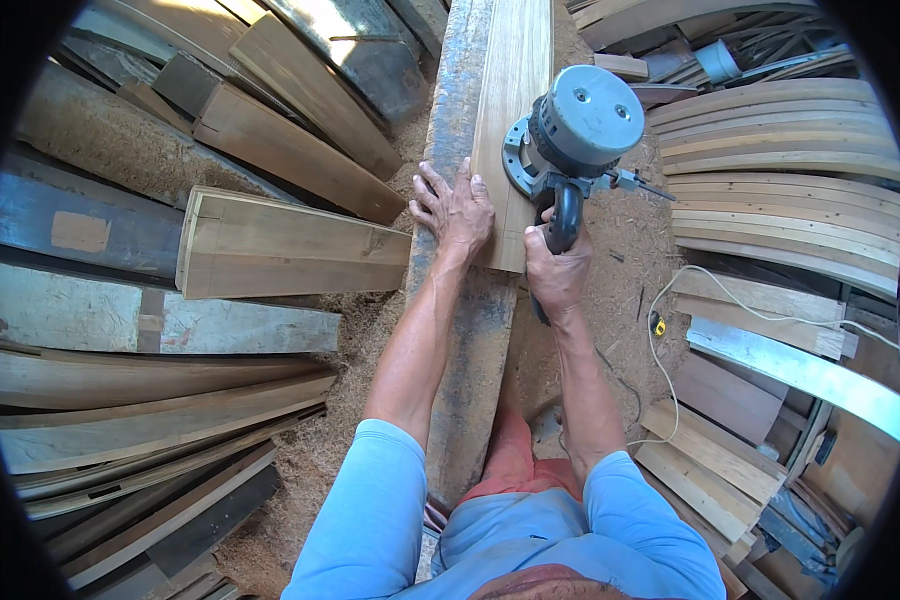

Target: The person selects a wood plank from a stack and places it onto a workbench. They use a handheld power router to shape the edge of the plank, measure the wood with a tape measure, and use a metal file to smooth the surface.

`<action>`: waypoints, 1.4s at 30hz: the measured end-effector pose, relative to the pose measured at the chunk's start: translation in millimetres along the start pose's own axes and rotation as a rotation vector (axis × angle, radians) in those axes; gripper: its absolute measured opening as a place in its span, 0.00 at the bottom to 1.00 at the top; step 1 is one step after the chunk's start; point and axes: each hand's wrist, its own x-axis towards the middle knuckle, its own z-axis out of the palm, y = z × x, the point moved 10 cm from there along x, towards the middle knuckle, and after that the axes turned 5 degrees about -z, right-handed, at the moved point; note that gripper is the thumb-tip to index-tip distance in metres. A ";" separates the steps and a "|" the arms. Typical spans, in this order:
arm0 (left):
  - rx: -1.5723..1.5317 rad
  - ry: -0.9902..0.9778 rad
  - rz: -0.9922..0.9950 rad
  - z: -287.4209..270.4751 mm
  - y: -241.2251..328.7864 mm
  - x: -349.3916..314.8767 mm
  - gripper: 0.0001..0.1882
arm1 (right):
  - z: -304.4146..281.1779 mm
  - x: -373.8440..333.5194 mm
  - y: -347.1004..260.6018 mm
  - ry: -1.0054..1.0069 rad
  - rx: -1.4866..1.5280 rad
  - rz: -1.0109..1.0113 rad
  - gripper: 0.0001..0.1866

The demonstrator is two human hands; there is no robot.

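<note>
A wooden board [515, 90] lies lengthwise on a worn, narrow bench plank [457, 370]. On the board's right edge, near its close end, rests a router [588, 120] with a round grey-blue top and a metal base. My right hand [558, 262] is wrapped round its black curved handle [567, 215]. To the left, my left hand [453, 210] lies flat with fingers spread, across the board's left edge and the bench. The router's bit is hidden under the base.
Stacked boards [290, 245] crowd the left side, several reaching close to the bench. Curved wooden pieces [780, 130] are piled at the right. A pale cord [660, 350] loops over the sawdust-covered floor [615, 290], past a small yellow tape measure [657, 323].
</note>
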 end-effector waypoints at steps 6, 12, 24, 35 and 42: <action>0.011 -0.020 -0.001 -1.0 2.8 -1.2 0.27 | 0.2 15.2 0.3 0.014 -0.036 -0.078 0.11; -0.001 -0.007 0.007 -3.9 4.9 -1.4 0.27 | 2.2 29.3 3.2 0.024 -0.038 -0.096 0.12; 0.002 0.025 0.026 -5.8 6.1 -2.6 0.26 | 7.6 55.7 12.0 0.034 -0.026 -0.059 0.12; 0.005 0.030 0.026 -4.3 4.9 -1.9 0.26 | 12.3 78.7 13.3 0.043 -0.013 -0.077 0.13; 0.033 0.033 0.023 -3.3 5.9 -1.6 0.26 | 15.3 93.8 6.1 0.040 -0.025 -0.168 0.09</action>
